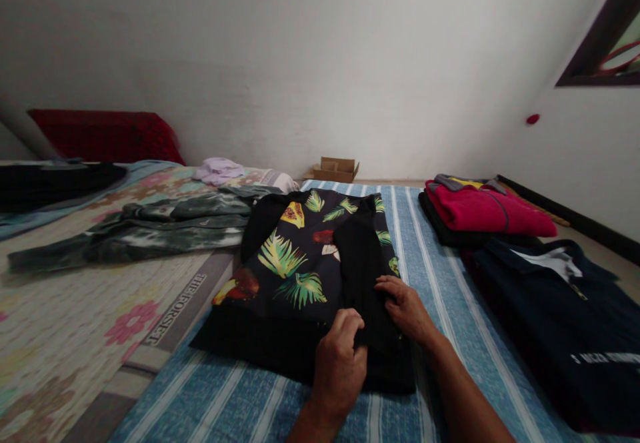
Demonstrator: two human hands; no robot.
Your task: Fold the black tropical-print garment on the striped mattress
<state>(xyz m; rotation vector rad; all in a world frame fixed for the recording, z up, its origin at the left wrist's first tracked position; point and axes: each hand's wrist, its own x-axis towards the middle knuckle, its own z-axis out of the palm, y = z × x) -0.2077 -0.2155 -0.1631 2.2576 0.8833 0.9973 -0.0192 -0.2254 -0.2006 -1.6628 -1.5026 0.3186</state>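
Note:
A black long-sleeved shirt with a leaf and fruit print lies on the blue striped sheet in front of me. One black sleeve is folded over its front on the right, and the other black sleeve lies along the left side. My left hand is closed at the plain black lower part, its fingers curled into the cloth. At the right side edge, my right hand pinches the shirt near the end of the folded sleeve. Its fingertips press on the fabric, with the thumb tucked beneath.
Grey-green tie-dyed trousers spread over the flowered sheet on the left. A pink folded garment tops a pile at right, with a navy top nearer me. A small cardboard box stands by the wall.

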